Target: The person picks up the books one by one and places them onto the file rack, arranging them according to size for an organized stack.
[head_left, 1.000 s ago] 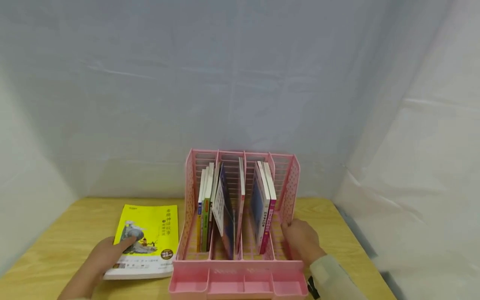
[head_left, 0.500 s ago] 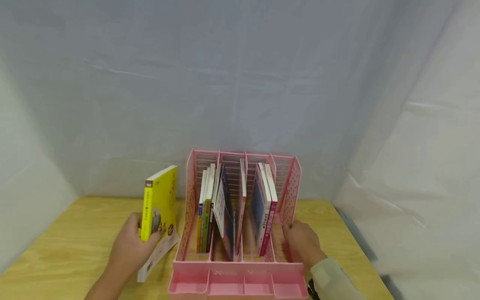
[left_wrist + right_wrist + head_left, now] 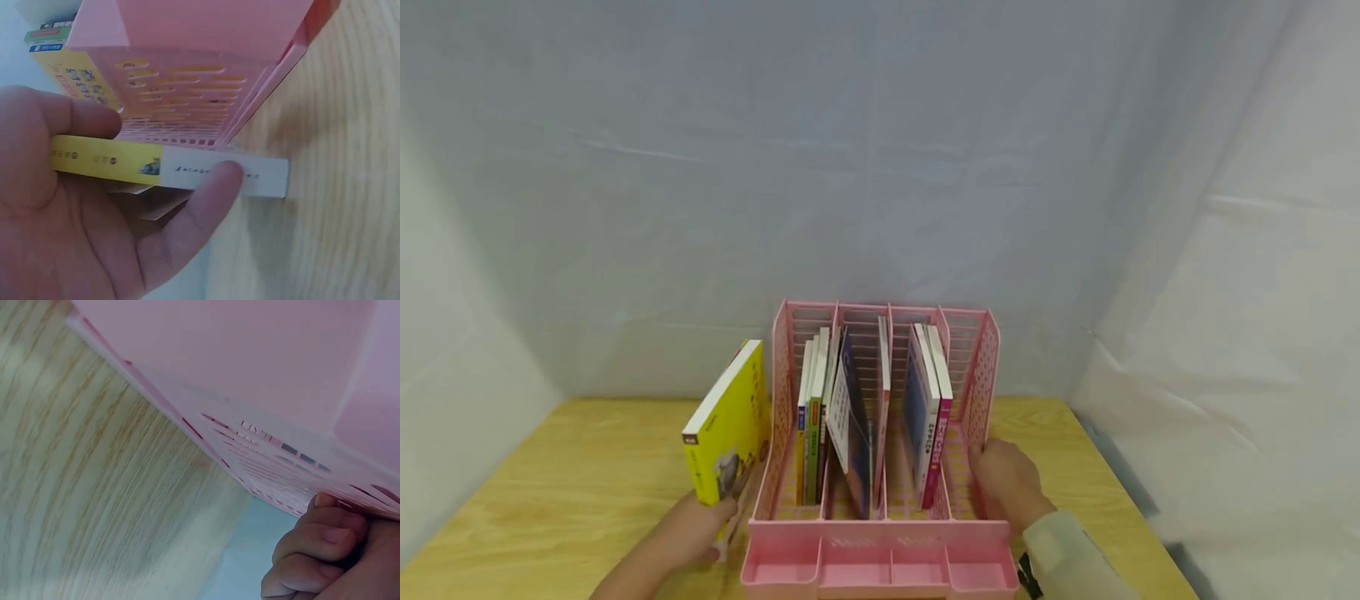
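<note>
A thick yellow book (image 3: 730, 442) with a white lower cover stands nearly upright, just left of the pink book rack (image 3: 880, 533). My left hand (image 3: 692, 525) grips it by its spine (image 3: 169, 165); in the left wrist view, the thumb and fingers lie on either side. Beside the rack's outer right wall, my right hand (image 3: 1011, 479) holds the edge of that wall. Its curled fingers (image 3: 319, 540) show against the slotted side in the right wrist view; the thumb's hold is partly hidden.
Thin books (image 3: 812, 417) stand in the rack's left slot. A dark-blue book (image 3: 852, 417) leans in the second slot, and a pink-spined book (image 3: 936, 450) stands in the third. Small trays (image 3: 853, 568) run along the front. Everything rests on a wooden table (image 3: 572, 483) before grey sheeting (image 3: 880, 167).
My left hand has lifted the yellow book from lying flat, turned it upright and brought it right, close to the rack. My right hand stays at the rack's right wall.
</note>
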`<act>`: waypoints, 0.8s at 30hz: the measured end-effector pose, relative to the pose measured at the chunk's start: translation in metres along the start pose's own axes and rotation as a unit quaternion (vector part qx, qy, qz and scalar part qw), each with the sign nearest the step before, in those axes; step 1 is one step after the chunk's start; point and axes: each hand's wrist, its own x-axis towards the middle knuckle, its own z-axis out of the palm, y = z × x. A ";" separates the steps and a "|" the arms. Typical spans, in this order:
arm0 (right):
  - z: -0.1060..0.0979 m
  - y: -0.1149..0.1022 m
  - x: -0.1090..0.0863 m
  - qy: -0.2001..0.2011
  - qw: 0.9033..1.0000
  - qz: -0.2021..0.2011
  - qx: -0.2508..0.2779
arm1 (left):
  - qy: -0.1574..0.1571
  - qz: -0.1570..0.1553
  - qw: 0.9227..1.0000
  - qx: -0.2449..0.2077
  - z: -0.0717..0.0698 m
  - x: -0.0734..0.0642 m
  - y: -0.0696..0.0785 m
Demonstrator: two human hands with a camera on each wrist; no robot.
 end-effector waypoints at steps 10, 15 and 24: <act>-0.004 0.000 -0.002 0.005 1.000 -0.029 -0.004 | 0.026 -0.003 1.000 0.003 0.008 -0.009 0.005; -0.004 0.000 -0.003 -0.008 1.000 -0.022 0.009 | 0.045 -0.006 0.999 0.022 0.011 -0.009 0.004; -0.003 0.001 -0.003 -0.018 1.000 -0.010 0.013 | 0.122 -0.023 0.987 0.103 0.013 -0.016 -0.012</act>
